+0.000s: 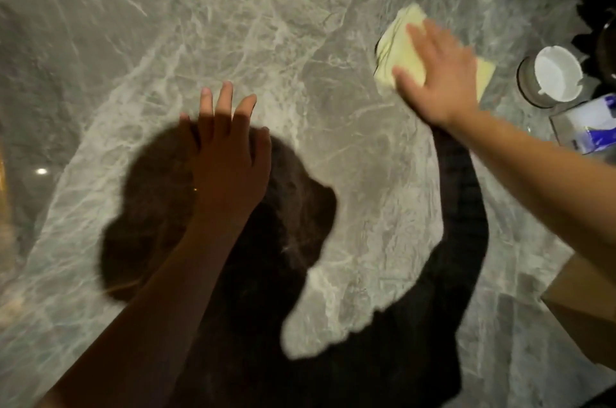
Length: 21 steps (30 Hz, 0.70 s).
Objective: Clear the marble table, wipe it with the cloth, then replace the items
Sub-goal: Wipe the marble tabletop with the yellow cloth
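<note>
A grey veined marble table [300, 24] fills the view. A folded pale yellow cloth [403, 47] lies flat on it at the upper right. My right hand [440, 81] presses down on the cloth with straight, spread fingers and covers its middle. My left hand [226, 154] rests flat on the bare marble at centre left, fingers straight and slightly apart, holding nothing. My head and arms cast a dark shadow over the table's middle and lower part.
At the right edge stand a white ashtray [556, 74] on a grey round base, a clear box with blue and white packets [590, 124] and a dark object [600, 24] behind them. A brown cardboard box [580, 301] sits at the lower right.
</note>
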Motion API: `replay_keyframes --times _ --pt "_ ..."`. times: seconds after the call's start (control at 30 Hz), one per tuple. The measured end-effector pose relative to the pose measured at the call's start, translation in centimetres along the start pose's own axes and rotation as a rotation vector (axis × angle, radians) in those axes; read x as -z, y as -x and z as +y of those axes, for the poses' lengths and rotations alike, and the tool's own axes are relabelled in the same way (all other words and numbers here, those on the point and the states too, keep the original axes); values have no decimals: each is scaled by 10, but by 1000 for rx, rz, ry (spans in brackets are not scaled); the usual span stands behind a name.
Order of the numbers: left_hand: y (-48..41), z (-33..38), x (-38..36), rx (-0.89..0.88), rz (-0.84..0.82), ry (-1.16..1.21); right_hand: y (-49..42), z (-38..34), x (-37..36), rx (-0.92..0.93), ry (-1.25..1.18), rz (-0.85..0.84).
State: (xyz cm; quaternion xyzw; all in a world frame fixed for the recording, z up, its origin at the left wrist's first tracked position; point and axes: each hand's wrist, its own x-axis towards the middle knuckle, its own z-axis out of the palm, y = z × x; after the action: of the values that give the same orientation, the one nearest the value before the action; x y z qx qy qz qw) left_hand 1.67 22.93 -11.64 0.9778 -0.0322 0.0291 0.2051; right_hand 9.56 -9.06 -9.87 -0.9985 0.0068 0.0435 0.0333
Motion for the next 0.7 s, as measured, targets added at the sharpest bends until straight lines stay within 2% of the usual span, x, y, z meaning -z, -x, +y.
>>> replay_keyframes --times 0.13,0.27,0.47,0.7 --pt "-1 2 1 20 -28 -24 -60 8 7 -168 -28 -12" --pt "-3 5 2 29 -39 -35 -86 -11 7 -224 -51 1" --pt "-2 6 3 21 -19 -1 -89 -77 0 -110 -35 -1" --pt "0 4 3 42 129 248 -96 -168 -3 -13 -45 -27"
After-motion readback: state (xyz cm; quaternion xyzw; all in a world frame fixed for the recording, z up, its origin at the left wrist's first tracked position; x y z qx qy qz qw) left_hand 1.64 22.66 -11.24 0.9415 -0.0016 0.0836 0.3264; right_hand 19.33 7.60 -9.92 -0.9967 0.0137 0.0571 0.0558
